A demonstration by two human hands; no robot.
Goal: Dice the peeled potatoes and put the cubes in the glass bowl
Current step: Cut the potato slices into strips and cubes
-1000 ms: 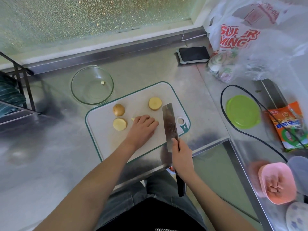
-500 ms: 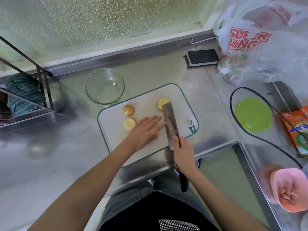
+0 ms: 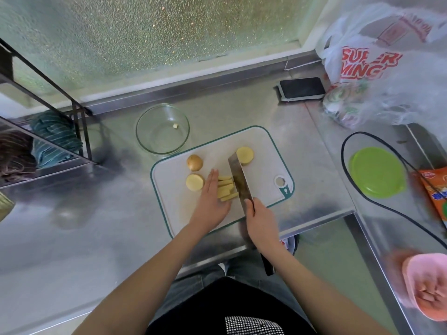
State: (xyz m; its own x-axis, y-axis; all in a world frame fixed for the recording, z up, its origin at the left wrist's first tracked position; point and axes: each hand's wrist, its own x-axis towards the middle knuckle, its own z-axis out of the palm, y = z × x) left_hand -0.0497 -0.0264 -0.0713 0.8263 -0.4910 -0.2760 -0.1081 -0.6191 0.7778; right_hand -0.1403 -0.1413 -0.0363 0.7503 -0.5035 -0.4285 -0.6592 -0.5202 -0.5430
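Note:
On the white cutting board (image 3: 263, 151) lie several yellow potato sticks (image 3: 226, 189), side by side. My left hand (image 3: 211, 198) has straight fingers, its edge against the sticks' left ends. My right hand (image 3: 260, 217) grips the handle of a cleaver (image 3: 240, 178), whose blade stands against the sticks' right ends. Three potato pieces sit on the board: a cut half (image 3: 244, 155) behind the blade, a round piece (image 3: 194, 162) and a cut half (image 3: 194, 182) to the left. The glass bowl (image 3: 162, 129) stands behind the board with one small cube (image 3: 175, 126) inside.
A phone (image 3: 301, 88) and a plastic bag (image 3: 377, 64) lie at the back right. A green lid (image 3: 377, 171), a black cable (image 3: 396, 211) and a snack packet (image 3: 435, 189) are on the right counter, a pink cloth (image 3: 425, 284) lower right. A dish rack (image 3: 48, 131) stands left.
My left hand has flattened and shifted left, uncovering the potato sticks. The cleaver has moved in against the sticks. The camera view has shifted, so everything sits further right in the frame.

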